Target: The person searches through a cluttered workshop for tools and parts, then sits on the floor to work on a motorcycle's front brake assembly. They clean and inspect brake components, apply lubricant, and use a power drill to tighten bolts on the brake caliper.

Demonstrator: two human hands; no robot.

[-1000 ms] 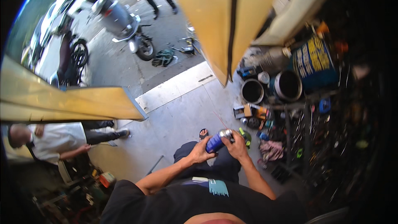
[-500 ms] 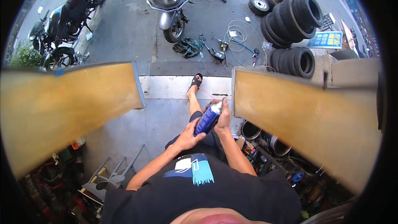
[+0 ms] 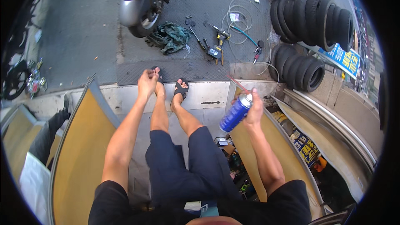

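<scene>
My right hand (image 3: 254,109) grips a blue spray can (image 3: 235,112) with a thin red straw on its nozzle, held out over the pale floor to the right of my legs. My left hand (image 3: 147,82) is stretched forward with the fingers loosely closed and nothing visible in it, near my left foot in a black sandal (image 3: 158,75). My other sandalled foot (image 3: 180,89) rests on the white tiled step (image 3: 208,93). Dark shorts cover my thighs.
Wooden panels stand at left (image 3: 79,158) and right (image 3: 254,150). On the grey pavement ahead lie a green rag (image 3: 168,37), hand tools (image 3: 216,48) and coiled hose (image 3: 239,18). A scooter's rear wheel (image 3: 139,14) is beyond. Stacked tyres (image 3: 310,21) fill the right. Another person's leg (image 3: 52,127) shows at left.
Both hands were together on the can; now my left hand has let go and reached forward, while my right hand carries the can off to the right. The view has tilted further down.
</scene>
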